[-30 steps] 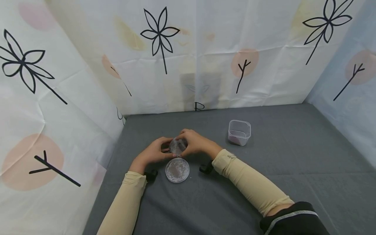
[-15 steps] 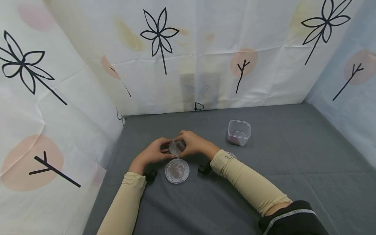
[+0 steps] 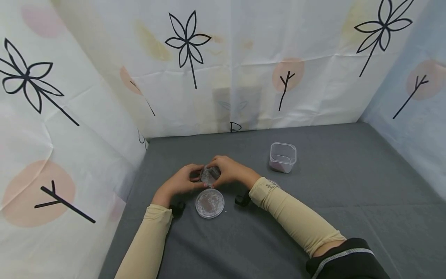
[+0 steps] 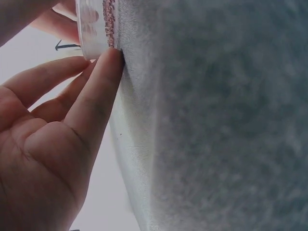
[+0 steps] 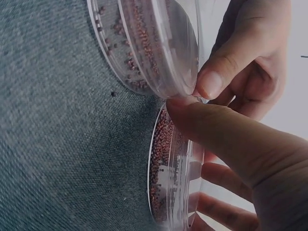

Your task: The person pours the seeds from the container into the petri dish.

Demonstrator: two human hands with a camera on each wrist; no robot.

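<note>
Both my hands are at the farther of two clear round petri dishes on the grey cloth. My left hand (image 3: 179,181) holds this far petri dish (image 3: 208,176) from the left, thumb at its near edge. My right hand (image 3: 232,170) grips it from the right, with fingers and thumb curled round the rim. Small reddish-brown grains (image 5: 161,163) show inside it in the right wrist view. The nearer petri dish (image 3: 210,203) stands right beside it, closer to me, untouched and also holding grains. My two thumb tips meet between the dishes in the right wrist view.
A clear plastic tub (image 3: 283,157) with reddish-brown contents at the bottom stands to the right. A clear rim (image 3: 274,183) shows partly behind my right sleeve. One loose grain (image 5: 113,94) lies on the cloth. Patterned fabric walls (image 3: 244,77) enclose the table.
My right hand and forearm have shifted slightly left, and a bit of clear rim now shows behind the sleeve. Both hands stay on the far petri dish.
</note>
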